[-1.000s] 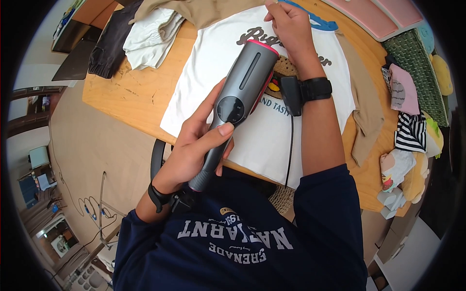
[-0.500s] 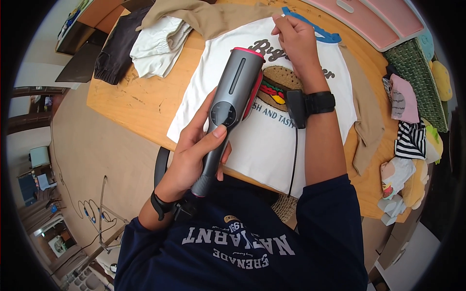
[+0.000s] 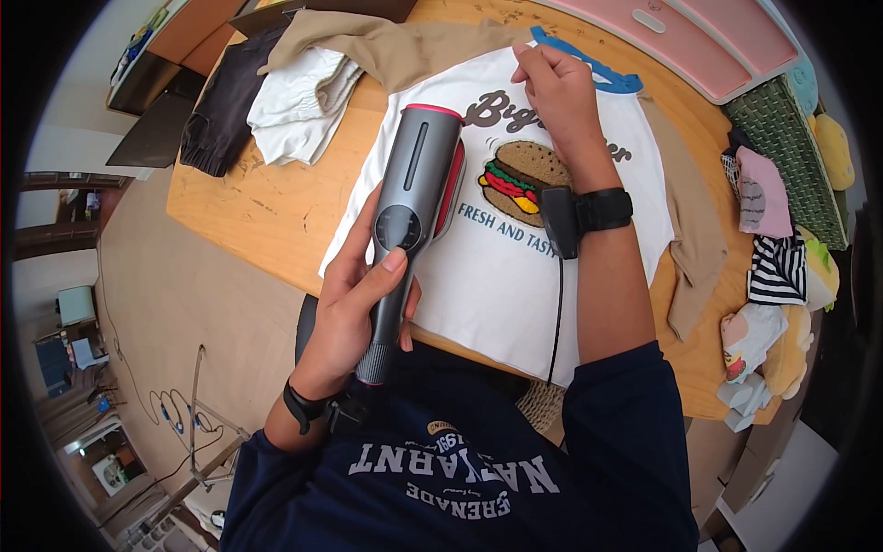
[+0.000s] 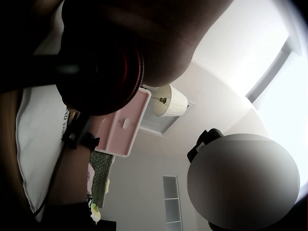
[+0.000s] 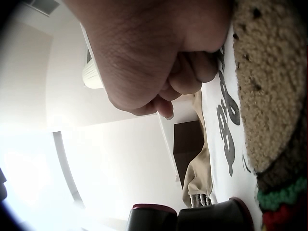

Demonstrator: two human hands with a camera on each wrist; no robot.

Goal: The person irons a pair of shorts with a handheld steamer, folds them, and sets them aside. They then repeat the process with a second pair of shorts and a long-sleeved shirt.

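Note:
In the head view my left hand (image 3: 351,304) grips the handle of a grey handheld garment steamer (image 3: 416,175) with a pink-red rim. My thumb lies just under its round control panel. The steamer overlaps the left side of a white shirt (image 3: 451,304) with tan sleeves, a blue collar and a burger patch (image 3: 522,184). In the left wrist view the steamer handle's dark red end (image 4: 130,79) is close to the camera. My right hand (image 3: 563,97) is over the shirt's upper part, near the collar. Its fingers (image 5: 185,82) are curled, with nothing visible in them.
Folded white trousers (image 3: 303,101) and dark trousers (image 3: 230,101) lie at the table's left. Rolled clothes (image 3: 780,267) line its right side beside a green woven basket (image 3: 791,166). A pink drawer unit (image 3: 708,46) stands at the back. A black cord (image 3: 558,322) hangs from the right wrist camera.
The left hand has carried the steamer left across the shirt, uncovering the burger patch. The right hand keeps its place near the collar. The head view has shifted slightly.

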